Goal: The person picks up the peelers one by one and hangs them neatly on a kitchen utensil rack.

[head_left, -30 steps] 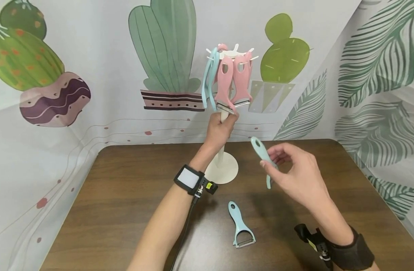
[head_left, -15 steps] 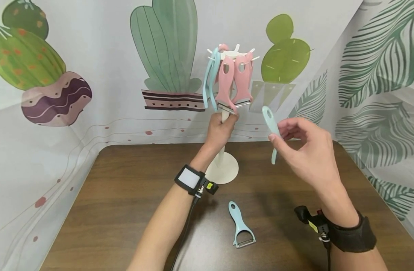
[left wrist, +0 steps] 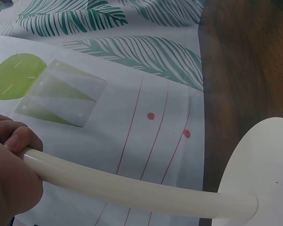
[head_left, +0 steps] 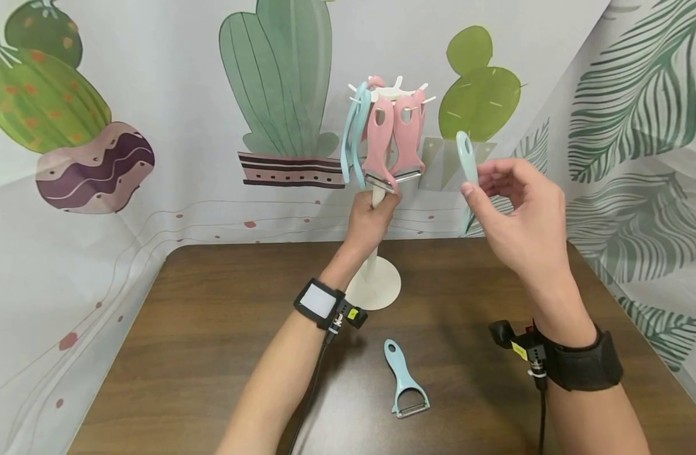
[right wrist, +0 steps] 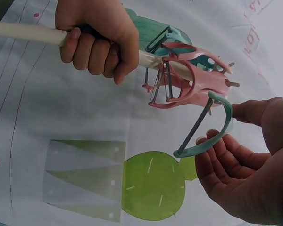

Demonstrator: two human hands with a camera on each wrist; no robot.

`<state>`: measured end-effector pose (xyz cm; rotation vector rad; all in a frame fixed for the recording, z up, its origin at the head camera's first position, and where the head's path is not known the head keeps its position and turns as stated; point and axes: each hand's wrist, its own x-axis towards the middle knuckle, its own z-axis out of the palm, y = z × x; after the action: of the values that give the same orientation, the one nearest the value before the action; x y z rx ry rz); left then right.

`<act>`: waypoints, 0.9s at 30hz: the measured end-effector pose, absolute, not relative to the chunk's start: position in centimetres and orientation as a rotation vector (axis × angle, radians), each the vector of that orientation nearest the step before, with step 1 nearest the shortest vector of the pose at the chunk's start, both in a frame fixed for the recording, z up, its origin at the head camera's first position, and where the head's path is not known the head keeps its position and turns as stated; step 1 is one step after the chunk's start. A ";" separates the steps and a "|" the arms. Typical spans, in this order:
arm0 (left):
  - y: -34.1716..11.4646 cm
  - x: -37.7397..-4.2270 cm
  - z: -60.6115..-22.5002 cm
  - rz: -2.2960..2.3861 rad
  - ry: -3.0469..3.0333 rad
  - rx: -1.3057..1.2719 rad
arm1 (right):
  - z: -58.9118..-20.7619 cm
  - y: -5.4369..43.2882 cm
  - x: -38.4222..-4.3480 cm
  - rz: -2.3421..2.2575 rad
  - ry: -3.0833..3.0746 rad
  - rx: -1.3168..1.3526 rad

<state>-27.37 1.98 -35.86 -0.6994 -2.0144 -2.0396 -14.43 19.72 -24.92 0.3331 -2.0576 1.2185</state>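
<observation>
My left hand grips the pole of a cream rack stand, its fingers wrapped round the shaft just below the hanging tools. From the stand's pegged top hang pink peelers and light blue peelers. To the right of the rack, my right hand pinches a light blue peeler between thumb and fingers, raised above the table and apart from the rack. Its blade and curved frame show in the right wrist view. Another light blue peeler lies on the table in front of the stand.
The brown wooden table carries the stand's round base. Behind it hangs a white cloth backdrop printed with cacti and leaves. A black cable runs along the left forearm.
My right hand has lifted the light blue peeler upward and a little to the right. The left hand keeps its grip on the pole, and the peeler on the table stays put.
</observation>
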 end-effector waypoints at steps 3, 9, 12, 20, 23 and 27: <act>2.0 -27.4 -35.9 -2.035 -2.018 -0.696 | -24.1 19.2 -14.4 1.231 -2.029 0.345; 1.9 -27.5 -36.1 -2.018 -2.022 -0.674 | -22.8 18.6 -15.0 1.222 -1.974 0.368; 1.9 -27.5 -36.0 -2.014 -2.019 -0.674 | -22.2 18.6 -15.7 1.218 -1.954 0.362; 1.9 -27.4 -36.0 -2.017 -2.030 -0.659 | -21.0 18.1 -17.7 1.260 -1.933 0.347; 1.8 -27.4 -36.0 -2.018 -2.029 -0.660 | -21.2 18.2 -18.7 1.260 -1.931 0.356; 1.9 -27.4 -36.0 -2.016 -2.029 -0.681 | -21.0 18.1 -19.5 1.261 -1.962 0.325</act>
<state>-27.43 1.87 -35.96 -0.6805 -2.0286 -2.0163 -19.49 18.08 -21.02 0.3249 -1.9623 1.2614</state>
